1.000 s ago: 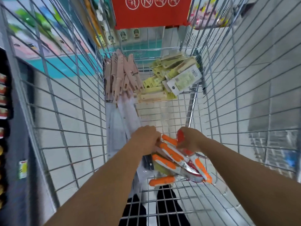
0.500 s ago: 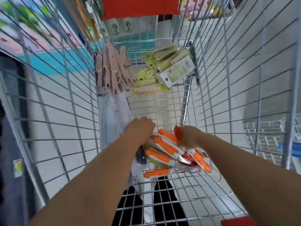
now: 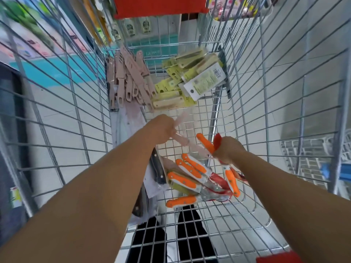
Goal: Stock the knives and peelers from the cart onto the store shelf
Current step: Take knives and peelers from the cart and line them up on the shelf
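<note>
Left hand [image 3: 164,129] higher, grip round pale knife [image 3: 182,139]; right hand [image 3: 228,149] gripping orange knife [image 3: 206,143].

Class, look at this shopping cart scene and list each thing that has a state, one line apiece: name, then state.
left hand: grips a pale packaged item, lifted.
right hand: grips an orange-handled knife in its pack.
orange knives: heaped loose on the cart floor.
pink knives: sheathed, piled far left.
yellow-carded packs: piled far right.
cart: partly loaded.
</note>
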The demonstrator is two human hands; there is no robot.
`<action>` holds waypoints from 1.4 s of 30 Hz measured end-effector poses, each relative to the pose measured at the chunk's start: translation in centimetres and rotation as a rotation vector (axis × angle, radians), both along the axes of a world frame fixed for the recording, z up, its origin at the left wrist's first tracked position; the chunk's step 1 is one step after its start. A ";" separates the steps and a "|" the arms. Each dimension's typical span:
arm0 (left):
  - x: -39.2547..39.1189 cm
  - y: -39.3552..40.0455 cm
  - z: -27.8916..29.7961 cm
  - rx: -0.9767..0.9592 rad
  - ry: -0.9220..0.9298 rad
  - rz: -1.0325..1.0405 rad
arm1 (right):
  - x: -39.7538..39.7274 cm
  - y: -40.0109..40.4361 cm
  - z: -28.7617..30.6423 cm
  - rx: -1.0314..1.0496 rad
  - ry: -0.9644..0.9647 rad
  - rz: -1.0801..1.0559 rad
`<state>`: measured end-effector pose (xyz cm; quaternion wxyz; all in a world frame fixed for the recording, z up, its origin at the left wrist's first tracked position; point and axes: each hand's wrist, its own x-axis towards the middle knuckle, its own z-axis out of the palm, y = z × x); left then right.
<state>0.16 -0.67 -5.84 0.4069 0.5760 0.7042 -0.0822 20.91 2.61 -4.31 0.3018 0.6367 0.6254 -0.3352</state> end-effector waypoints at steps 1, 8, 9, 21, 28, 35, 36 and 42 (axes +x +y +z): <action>-0.3 0.1 -0.1 0.022 -0.012 0.033 | -0.1 0.0 -0.1 0.015 0.000 -0.010; -2.5 -0.2 -0.9 0.136 -0.204 0.322 | -2.6 -0.3 0.1 0.333 0.324 0.173; -2.7 0.0 -0.8 0.145 -0.224 0.343 | -3.1 -0.4 -0.1 0.291 0.332 0.272; -2.7 0.0 0.5 0.302 -0.555 1.077 | -6.3 -0.4 0.3 0.122 0.485 -0.132; -3.1 1.8 3.4 0.421 -0.385 1.018 | -11.2 0.5 1.2 0.119 0.652 -0.309; -7.5 3.9 5.7 0.762 -0.068 0.530 | -13.9 3.9 4.3 -0.215 0.946 -0.727; -8.1 3.9 5.6 0.760 0.035 0.434 | -14.7 4.1 4.5 -0.228 0.954 -0.716; -10.8 2.9 4.6 0.469 0.461 0.008 | -19.7 5.1 2.8 -0.229 0.880 -0.611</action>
